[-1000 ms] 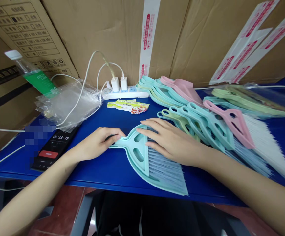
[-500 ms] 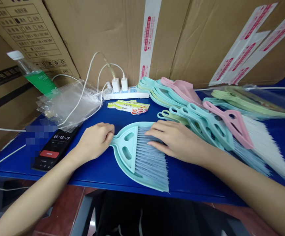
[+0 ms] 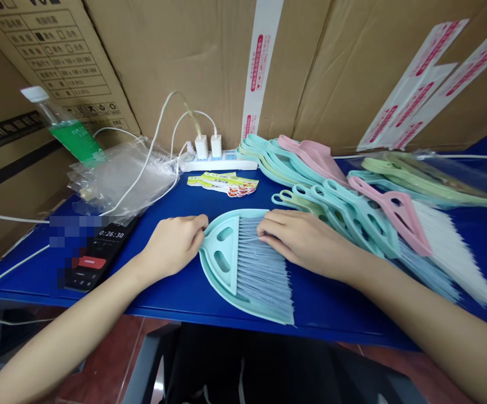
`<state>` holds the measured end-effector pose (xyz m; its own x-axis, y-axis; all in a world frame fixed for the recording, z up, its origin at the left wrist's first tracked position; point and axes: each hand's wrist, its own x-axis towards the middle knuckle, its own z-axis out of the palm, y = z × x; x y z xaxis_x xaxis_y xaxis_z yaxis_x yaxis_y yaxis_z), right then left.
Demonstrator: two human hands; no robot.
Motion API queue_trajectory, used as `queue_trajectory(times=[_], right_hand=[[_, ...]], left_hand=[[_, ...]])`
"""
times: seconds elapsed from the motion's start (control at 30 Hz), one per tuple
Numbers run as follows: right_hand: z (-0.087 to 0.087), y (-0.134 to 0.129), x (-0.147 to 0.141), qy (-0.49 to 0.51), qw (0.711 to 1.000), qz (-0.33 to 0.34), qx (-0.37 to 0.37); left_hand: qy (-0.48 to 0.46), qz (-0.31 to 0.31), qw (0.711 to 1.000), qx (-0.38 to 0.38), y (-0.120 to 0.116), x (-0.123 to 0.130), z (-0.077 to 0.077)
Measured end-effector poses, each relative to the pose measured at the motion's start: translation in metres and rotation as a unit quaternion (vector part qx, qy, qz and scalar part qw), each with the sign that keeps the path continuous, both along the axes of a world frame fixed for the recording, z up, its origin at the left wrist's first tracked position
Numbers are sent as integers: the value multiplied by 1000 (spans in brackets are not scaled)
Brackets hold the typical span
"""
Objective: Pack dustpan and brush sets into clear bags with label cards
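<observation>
On the screen of the black phone [image 3: 108,247], the digits 0:26:30 can be read; a pixelated patch touches their left end. The carton [image 3: 54,56] at left carries a printed table, where the first row says 产品名称 and, beside it, 电脑机箱. Lower rows show units MM and (KG), but their numbers are too small to be sure. Under the table stand handling symbols [image 3: 94,108], with a recycling sign among them. On the dark band [image 3: 12,134], 商用电脑 is legible. The writing on the bottle label [image 3: 77,140], the yellow-green sachets [image 3: 222,184] and the red-printed tape [image 3: 262,62] is too small to read.
</observation>
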<state>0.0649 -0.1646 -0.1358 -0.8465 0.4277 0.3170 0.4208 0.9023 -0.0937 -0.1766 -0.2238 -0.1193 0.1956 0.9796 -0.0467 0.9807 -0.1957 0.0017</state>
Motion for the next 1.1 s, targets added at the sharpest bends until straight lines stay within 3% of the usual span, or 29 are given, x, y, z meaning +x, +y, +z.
queue_trajectory(times=[0.27, 0.47, 0.7, 1.1], right_hand=[[5, 9, -4, -17, 1000, -12, 9], [15, 38, -23, -114, 983, -89, 112], [14, 70, -48, -167, 970, -143, 107], [26, 59, -51, -181, 962, -167, 121]], left_hand=[[26, -1, 1000, -10, -3, 2, 3], [20, -7, 1000, -10, -5, 1, 3], [35, 1, 999, -15, -7, 3, 7], [32, 3, 999, -19, -7, 3, 7]])
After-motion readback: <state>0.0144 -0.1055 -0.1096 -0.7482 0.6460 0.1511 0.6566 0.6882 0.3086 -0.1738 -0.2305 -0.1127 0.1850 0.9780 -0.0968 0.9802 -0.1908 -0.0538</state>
